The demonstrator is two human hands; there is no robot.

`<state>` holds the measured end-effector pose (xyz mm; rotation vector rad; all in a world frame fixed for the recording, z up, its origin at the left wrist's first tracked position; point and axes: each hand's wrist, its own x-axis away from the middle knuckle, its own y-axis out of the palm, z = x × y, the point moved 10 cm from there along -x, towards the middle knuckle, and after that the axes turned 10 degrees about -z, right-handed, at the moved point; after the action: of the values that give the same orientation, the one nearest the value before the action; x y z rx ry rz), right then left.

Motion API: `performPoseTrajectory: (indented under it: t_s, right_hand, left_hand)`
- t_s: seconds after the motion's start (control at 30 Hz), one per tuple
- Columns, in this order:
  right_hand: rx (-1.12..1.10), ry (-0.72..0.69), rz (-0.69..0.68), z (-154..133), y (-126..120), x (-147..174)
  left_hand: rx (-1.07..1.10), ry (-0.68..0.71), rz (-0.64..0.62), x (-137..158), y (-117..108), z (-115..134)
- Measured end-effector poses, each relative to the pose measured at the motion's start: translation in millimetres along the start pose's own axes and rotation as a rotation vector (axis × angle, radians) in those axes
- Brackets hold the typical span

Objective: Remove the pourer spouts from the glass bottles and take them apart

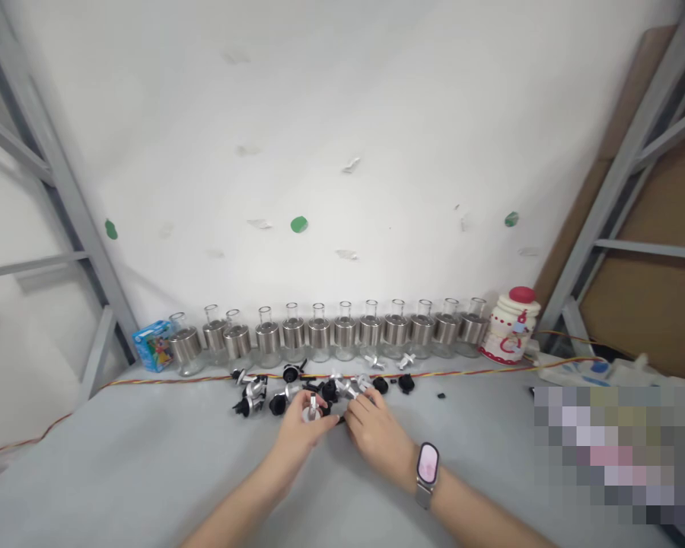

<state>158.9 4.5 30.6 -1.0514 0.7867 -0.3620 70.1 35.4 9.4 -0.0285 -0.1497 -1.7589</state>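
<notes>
Small silver spout cap [311, 409], upright between fingertips

This looks like a small assembly workshop or packing room rather than a home. A plain grey bench [119, 472] stands against a bare white wall [331, 114] marked with tape scraps and green stickers. Grey metal rack frames [628, 167] rise at both sides. A long row of identical glass bottles [320, 335] with metal collars lines the wall, and loose black and silver caps [285, 384] lie piled before them, beside a cable [479, 371].
</notes>
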Motion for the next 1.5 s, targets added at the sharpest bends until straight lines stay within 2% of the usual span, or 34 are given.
performPoseTrajectory:
  t_s: [0.17, 0.4, 0.7, 0.8, 1.03, 1.1, 1.17, 1.23, 1.37, 1.43, 1.5]
  right_hand:
    - [-0.102, 0.080, -0.049, 11.7, -6.7, -0.7]
    - [-0.283, 0.214, -0.113, 27.9, -14.2, 3.4]
    - [-0.408, 0.331, -0.115, 31.8, 6.9, 2.9]
    - [-0.369, 0.316, -0.120, 30.5, 8.2, 2.2]
    - [-0.170, 0.172, -0.077, 16.0, 3.5, -0.1]
    - [-0.178, 0.164, -0.083, 14.4, 2.3, -0.4]
    - [-0.270, 0.179, -0.082, 16.6, 0.0, -0.2]
    - [-0.452, 0.250, -0.044, 26.7, -3.1, 2.1]
    - [-1.045, 0.514, 0.065, 60.0, 9.8, 14.8]
    - [-1.328, 0.570, 0.089, 66.5, 19.3, 17.7]
    - [-1.495, 0.564, 0.121, 69.0, 19.0, 17.3]
  left_hand:
    - [-0.002, -0.009, 0.077, -4.9, -17.7, -4.7]
    - [0.023, 0.002, 0.070, -2.6, -17.9, -1.6]
    - [0.017, 0.006, 0.054, -0.4, -13.0, 1.1]
    - [0.008, -0.002, 0.046, 0.8, -11.2, 1.9]
    - [-0.002, -0.009, 0.031, -2.0, -11.0, -2.2]
    - [0.000, -0.011, 0.026, -3.5, -11.8, -3.8]
    - [0.001, -0.008, 0.021, -4.8, -12.2, -4.5]
    - [-0.001, -0.003, 0.017, -5.9, -11.9, -4.9]
    - [-0.010, 0.004, 0.004, -7.8, -7.5, -8.1]
    - [-0.019, 0.005, -0.016, -8.1, -3.1, -10.8]
    - [-0.038, 0.009, -0.047, -7.7, 2.2, -12.0]
